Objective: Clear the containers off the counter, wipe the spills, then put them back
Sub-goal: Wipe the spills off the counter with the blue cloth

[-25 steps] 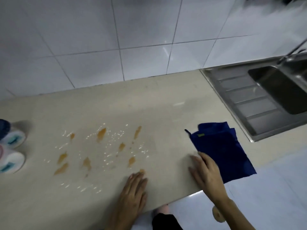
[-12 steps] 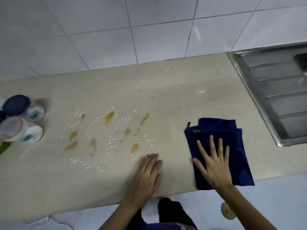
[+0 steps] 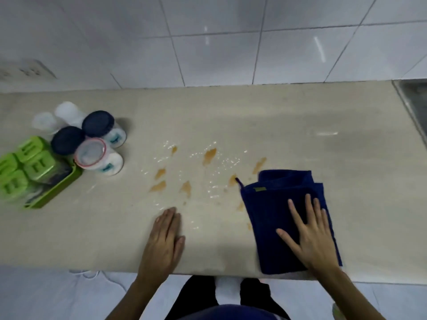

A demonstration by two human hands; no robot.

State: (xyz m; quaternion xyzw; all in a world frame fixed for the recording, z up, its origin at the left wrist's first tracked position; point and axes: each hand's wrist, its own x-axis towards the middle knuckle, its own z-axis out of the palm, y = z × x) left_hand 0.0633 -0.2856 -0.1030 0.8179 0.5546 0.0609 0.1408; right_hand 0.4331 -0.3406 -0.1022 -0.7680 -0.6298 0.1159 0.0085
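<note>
The right hand (image 3: 310, 236) lies flat, fingers spread, on the folded blue cloth (image 3: 277, 211) at the counter's front edge, while the left hand (image 3: 165, 239) rests flat and empty beside it. This looks like the wiping step: the cloth must sweep left across the brown spills (image 3: 184, 176). The containers (image 3: 97, 144) stand clustered far left.

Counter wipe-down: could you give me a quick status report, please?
Left hand flat on bare counter, empty. Right hand spread flat on blue cloth. Brown spills unwiped, cloth at their right edge. Containers grouped far left, clear of the spills.
</note>
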